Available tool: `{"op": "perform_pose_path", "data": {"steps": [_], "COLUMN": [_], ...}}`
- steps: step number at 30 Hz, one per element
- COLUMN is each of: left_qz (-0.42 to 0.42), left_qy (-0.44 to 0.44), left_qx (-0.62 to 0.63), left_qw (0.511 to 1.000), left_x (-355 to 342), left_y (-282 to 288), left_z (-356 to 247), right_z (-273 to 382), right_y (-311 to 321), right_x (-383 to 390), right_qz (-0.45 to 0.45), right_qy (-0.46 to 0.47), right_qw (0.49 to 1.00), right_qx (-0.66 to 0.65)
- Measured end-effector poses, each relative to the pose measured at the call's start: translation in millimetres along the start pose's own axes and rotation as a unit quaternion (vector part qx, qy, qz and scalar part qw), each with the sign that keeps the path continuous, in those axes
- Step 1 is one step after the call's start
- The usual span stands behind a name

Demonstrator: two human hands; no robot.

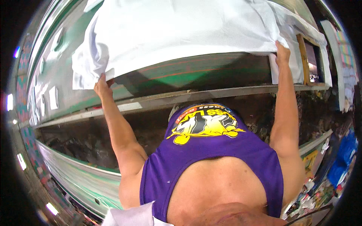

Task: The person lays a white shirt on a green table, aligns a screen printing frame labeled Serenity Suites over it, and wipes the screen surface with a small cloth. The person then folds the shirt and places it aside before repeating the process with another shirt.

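My left hand is closed on the lower left edge of a large white cloth. My right hand grips the cloth near its lower right corner, with my arm stretched forward. Between the two hands the cloth's edge is held fairly straight over a long table with green and red streaks on its dark top. Creases gather at both grips. A wooden frame stands at the right end of the cloth, with more white fabric around it.
A long metal rail runs along the table's near edge. A second streaked table surface lies at lower left, across a dark gap. At the far right are blue plastic, scattered debris and a stack of pale pieces.
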State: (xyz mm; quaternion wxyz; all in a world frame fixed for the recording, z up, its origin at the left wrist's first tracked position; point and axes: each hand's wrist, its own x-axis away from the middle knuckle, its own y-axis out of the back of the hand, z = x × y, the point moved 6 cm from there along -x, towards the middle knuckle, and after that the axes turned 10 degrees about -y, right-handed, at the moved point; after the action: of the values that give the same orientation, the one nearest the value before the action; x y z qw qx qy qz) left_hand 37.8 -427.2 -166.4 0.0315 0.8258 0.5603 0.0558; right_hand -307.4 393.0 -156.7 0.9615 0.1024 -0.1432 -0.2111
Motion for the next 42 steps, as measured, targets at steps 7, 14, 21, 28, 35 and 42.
{"op": "perform_pose_path", "data": {"steps": [7,14,21,28,35,42], "left_qz": [0.016,0.010,0.006,-0.093,-0.018,0.013], "left_qy": [0.007,0.004,0.014,0.026,0.015,-0.037], "left_qx": [-0.019,-0.052,-0.043,-0.043,0.020,-0.071], "left_qw": [1.000,0.999,0.999,0.994,1.000,0.997], "left_x": [18,-17,-15,-43,-21,32], "left_y": [16,34,42,69,54,6], "left_z": [16,35,55,52,45,32], "right_z": [-19,70,4,-40,-83,-86], "right_y": [8,-7,49,-3,12,21], "right_x": [14,-45,-46,4,-10,-19], "right_qz": [0.115,0.219,0.045,0.186,0.101,0.043], "right_qy": [-0.103,-0.017,-0.022,-0.167,0.012,-0.181], "right_qw": [0.935,0.864,0.983,0.913,0.992,0.923], "right_qx": [-0.320,-0.453,-0.178,-0.322,0.081,-0.336]}}
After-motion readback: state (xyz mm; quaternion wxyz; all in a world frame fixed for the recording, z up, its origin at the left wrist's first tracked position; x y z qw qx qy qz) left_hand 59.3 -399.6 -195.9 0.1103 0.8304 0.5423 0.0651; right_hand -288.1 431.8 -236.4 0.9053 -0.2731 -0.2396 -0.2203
